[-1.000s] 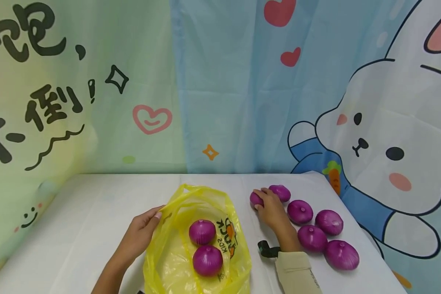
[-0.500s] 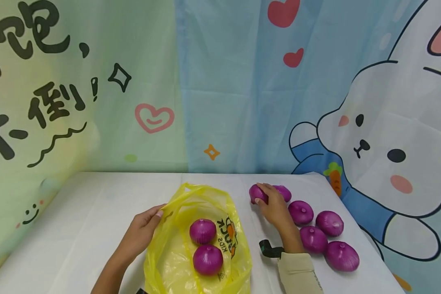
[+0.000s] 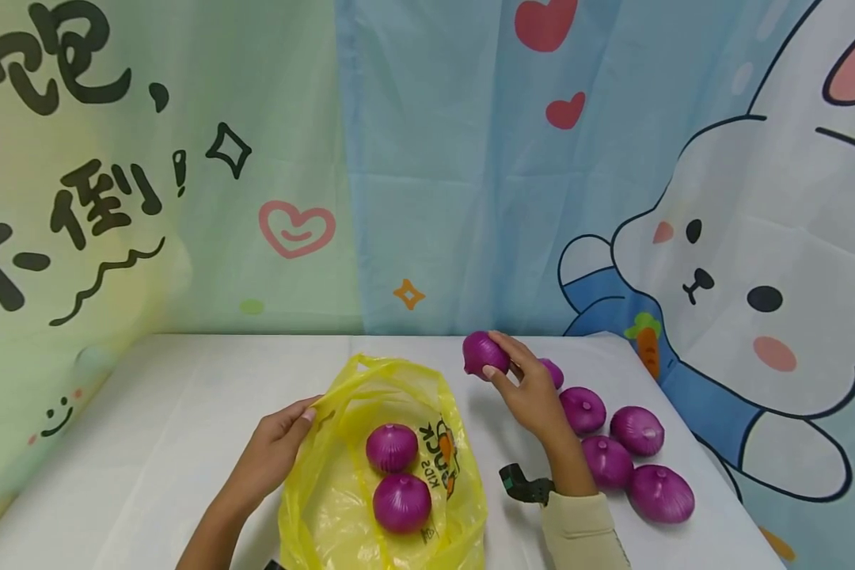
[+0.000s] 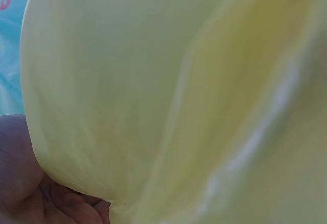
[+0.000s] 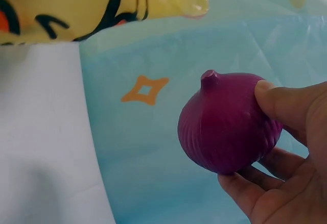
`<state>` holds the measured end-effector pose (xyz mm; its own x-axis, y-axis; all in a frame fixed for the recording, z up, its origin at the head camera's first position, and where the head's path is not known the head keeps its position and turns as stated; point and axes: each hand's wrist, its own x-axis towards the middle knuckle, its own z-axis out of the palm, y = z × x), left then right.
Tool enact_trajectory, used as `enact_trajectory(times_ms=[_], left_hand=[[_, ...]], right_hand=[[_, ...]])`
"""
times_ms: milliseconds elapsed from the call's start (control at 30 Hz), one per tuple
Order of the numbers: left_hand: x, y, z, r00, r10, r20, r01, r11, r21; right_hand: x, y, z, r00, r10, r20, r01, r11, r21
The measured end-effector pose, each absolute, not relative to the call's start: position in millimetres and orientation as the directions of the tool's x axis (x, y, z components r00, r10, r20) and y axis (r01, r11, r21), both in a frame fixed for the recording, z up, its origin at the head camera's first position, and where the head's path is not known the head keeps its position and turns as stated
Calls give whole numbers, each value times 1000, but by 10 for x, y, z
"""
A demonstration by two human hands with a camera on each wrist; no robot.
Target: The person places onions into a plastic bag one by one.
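My right hand [image 3: 530,396] holds a purple onion [image 3: 485,354] between thumb and fingers, raised above the back of the table. In the right wrist view the onion [image 5: 225,124] shows its short stem, with the thumb on one side and fingers beneath. My left hand [image 3: 276,451] pinches the left rim of a yellow plastic bag [image 3: 335,507], keeping its mouth spread. Inside the bag sit two purple onions, one farther back [image 3: 392,448] and one nearer [image 3: 402,503]. The bag's film [image 4: 112,91] fills most of the left wrist view and hides part of the left hand [image 4: 56,198].
Several more onions lie on the white table [image 3: 150,443] at the right, among them a large one [image 3: 661,494] nearest the front. One onion [image 3: 553,372] is partly hidden behind the right hand. A printed curtain [image 3: 427,198] hangs behind the table.
My right hand has lifted an onion off the table at the back and brought it up and slightly left. The left hand and the bag have stayed in place.
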<state>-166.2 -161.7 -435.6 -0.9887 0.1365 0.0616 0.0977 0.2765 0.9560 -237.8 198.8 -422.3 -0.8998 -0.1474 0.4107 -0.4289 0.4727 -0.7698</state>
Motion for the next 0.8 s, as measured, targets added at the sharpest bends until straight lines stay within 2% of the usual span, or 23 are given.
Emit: enact_trajectory(times_ms=[333, 500, 800], left_hand=[[-1664, -1601, -4344, -988, 141, 60, 96, 264, 960], [-1662, -1598, -4347, -989, 139, 55, 91, 268, 959], [-1654, -1591, -4332, -988, 142, 59, 93, 249, 964]], right_hand=[[-2299, 1907, -4083, -912, -135, 386, -408, 379, -831], [-2239, 1841, -4030, -884, -169, 436, -467, 278, -839], [-2112, 1754, -3910, -835, -231, 499, -541, 187, -820]])
